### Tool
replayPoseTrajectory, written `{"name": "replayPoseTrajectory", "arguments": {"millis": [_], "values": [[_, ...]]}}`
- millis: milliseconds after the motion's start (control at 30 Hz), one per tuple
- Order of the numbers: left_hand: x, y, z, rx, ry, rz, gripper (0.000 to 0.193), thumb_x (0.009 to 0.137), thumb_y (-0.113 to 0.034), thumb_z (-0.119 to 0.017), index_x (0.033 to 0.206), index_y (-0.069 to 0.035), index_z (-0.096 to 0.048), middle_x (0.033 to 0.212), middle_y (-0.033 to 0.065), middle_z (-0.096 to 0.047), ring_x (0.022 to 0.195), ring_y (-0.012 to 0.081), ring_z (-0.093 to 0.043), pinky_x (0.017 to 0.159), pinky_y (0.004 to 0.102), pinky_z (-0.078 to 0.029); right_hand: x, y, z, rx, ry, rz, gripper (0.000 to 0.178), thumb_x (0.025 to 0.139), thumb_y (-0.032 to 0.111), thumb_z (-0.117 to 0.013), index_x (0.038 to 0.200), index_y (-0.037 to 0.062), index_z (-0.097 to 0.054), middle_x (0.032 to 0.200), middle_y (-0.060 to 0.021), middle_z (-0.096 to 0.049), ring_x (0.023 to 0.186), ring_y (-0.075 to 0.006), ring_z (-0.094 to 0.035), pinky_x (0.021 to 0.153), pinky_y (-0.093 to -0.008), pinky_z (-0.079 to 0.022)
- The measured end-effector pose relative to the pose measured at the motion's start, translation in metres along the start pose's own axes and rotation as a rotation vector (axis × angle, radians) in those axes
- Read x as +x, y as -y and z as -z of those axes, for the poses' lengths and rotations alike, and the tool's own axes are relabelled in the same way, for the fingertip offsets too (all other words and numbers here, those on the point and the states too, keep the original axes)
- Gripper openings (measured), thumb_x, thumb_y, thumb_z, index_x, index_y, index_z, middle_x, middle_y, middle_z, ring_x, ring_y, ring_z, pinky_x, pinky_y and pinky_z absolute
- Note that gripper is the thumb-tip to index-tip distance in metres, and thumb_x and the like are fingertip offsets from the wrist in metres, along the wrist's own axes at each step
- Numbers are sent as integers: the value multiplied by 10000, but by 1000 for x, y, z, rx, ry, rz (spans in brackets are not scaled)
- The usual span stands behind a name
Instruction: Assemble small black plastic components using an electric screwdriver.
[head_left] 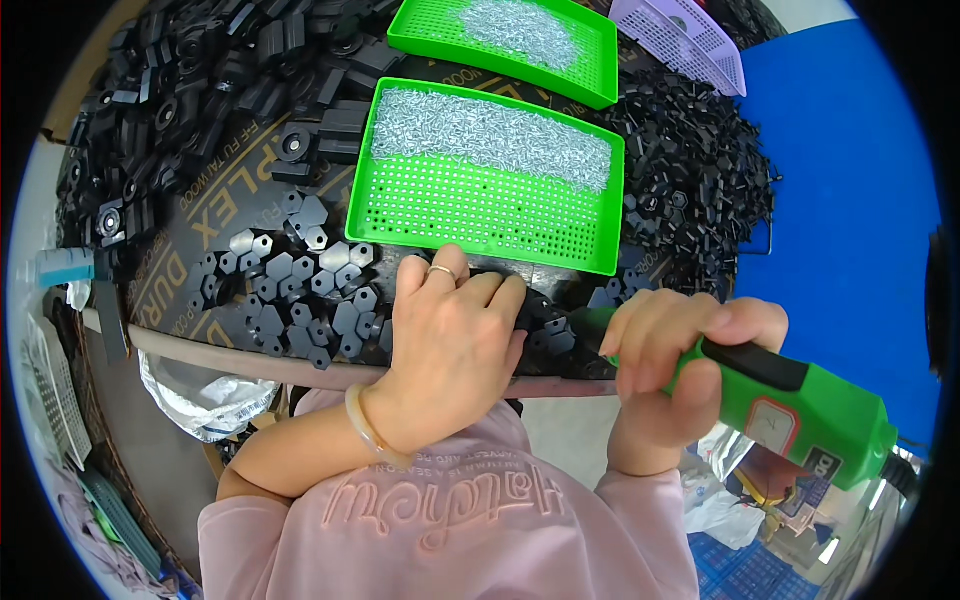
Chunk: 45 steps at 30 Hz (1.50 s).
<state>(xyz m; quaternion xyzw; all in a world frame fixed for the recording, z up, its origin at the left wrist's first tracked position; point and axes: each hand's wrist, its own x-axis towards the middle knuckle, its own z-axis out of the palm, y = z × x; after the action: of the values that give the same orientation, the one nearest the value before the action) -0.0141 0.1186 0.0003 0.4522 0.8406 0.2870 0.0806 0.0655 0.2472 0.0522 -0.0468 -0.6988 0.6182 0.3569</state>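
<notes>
Dark worktable (215, 190): black parts (279, 268) left; 2 green trays (480, 205) far. Left hand (452, 325): half-curled, hold hidden, I cannot tell. Right hand (680, 350): wrapped round green driver (818, 412), near right. I judge fastening step; next calls for steady alignment.

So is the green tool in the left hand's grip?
No, the green tool is in the grip of the right hand, while the left hand is by the closer green tray.
</notes>
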Motion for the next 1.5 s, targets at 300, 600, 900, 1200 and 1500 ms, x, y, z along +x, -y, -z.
{"name": "replayPoseTrajectory", "arguments": {"millis": [300,600,900,1200,1500], "values": [[0,0,-3,0,-21,-24,388,599,-176,-761,958,-60,-673,887,25,-680,822,231,-505,758,386,-342,0,-21,-1,50,58,-18,331,911,217,-653,977,78,-360,585,-34,-460,424,-123,-438,468,-310,-452],[2,1,-11,71,-19,-37,359,588,-183,-749,918,-72,-660,797,8,-639,815,216,-494,737,384,-324,-2,-26,-2,75,39,-26,354,887,231,-691,964,89,-376,575,-28,-472,422,-135,-464,455,-313,-455],[5,-2,-5,23,-25,-21,416,602,-196,-787,982,-73,-671,817,24,-654,850,224,-506,767,387,-333,33,-31,12,120,-86,101,327,907,119,-638,1095,55,-378,624,-76,-533,462,-153,-509,448,-288,-446],[7,3,-1,-46,-56,-28,280,610,-169,-772,821,-63,-621,729,47,-618,844,243,-516,763,394,-331,37,-70,13,29,-154,96,255,899,125,-579,1058,19,-411,561,-38,-416,430,-142,-415,475,-319,-425],[9,3,-1,-31,-30,-13,398,569,-152,-791,946,-63,-697,799,32,-660,816,232,-516,788,380,-346,37,-74,15,125,-132,157,222,899,-14,-571,1067,-10,-426,611,-70,-533,453,-124,-504,503,-302,-498]]}}
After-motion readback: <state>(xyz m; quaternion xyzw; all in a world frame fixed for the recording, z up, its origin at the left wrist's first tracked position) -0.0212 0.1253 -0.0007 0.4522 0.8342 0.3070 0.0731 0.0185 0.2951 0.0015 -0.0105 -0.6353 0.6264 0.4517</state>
